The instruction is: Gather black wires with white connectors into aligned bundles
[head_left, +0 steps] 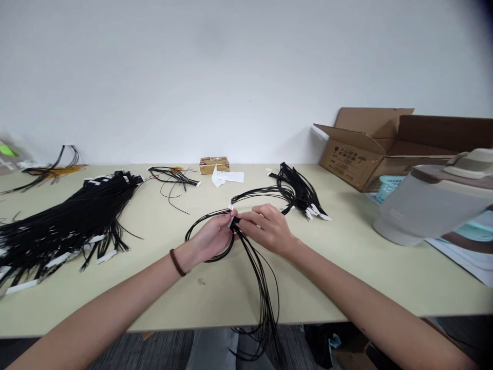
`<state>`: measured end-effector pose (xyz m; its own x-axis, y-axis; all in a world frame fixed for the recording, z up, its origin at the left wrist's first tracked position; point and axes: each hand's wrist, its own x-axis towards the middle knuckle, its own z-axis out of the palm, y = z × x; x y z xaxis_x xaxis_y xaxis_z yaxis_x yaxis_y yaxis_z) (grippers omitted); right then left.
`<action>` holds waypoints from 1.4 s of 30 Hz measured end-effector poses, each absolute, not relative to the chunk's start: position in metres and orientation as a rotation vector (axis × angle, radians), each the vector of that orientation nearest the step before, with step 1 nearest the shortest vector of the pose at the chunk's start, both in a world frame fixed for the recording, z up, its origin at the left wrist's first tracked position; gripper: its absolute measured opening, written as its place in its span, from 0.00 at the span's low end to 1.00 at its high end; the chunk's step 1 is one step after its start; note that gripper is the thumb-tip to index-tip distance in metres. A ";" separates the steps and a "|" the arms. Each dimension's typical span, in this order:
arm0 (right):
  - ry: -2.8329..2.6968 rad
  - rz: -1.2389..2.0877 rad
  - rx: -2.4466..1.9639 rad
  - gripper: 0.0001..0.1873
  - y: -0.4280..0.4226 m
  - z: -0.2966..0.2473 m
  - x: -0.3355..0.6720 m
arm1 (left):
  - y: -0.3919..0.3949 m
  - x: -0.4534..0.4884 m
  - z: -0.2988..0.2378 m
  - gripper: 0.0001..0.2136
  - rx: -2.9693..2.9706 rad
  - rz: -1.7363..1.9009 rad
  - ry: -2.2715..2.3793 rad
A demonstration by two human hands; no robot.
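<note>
Both of my hands meet over the middle of the table around a bundle of thin black cables (260, 277). My left hand (216, 234) is closed on the bundle beside a small white connector or tag. The fingers of my right hand (267, 226) pinch a black piece at the same spot; the fingertips partly hide it. Part of the bundle loops round to the left under my left hand, and its loose ends hang over the table's front edge. Just behind my right hand, another cable bundle (300, 192) with white tags lies curved on the table.
A large pile of black cables (73, 221) with white tags covers the left side. Smaller bundles (173, 176) lie farther back. A gold tissue box (214, 164) stands near the wall. An open cardboard box (348, 159) and a big grey jug (423, 205) occupy the right.
</note>
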<state>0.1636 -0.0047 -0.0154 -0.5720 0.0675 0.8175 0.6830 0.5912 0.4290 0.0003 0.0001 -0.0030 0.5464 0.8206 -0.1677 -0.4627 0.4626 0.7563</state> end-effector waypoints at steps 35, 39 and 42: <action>-2.119 -0.151 -0.632 0.08 -0.005 -0.011 0.159 | 0.002 0.004 -0.006 0.07 0.757 0.964 0.678; -1.778 0.399 -0.742 0.08 -0.011 0.001 0.155 | 0.003 0.002 -0.006 0.06 0.762 0.946 0.674; -1.424 0.702 -0.696 0.09 -0.009 0.011 0.161 | 0.003 0.000 -0.007 0.05 0.737 0.976 0.684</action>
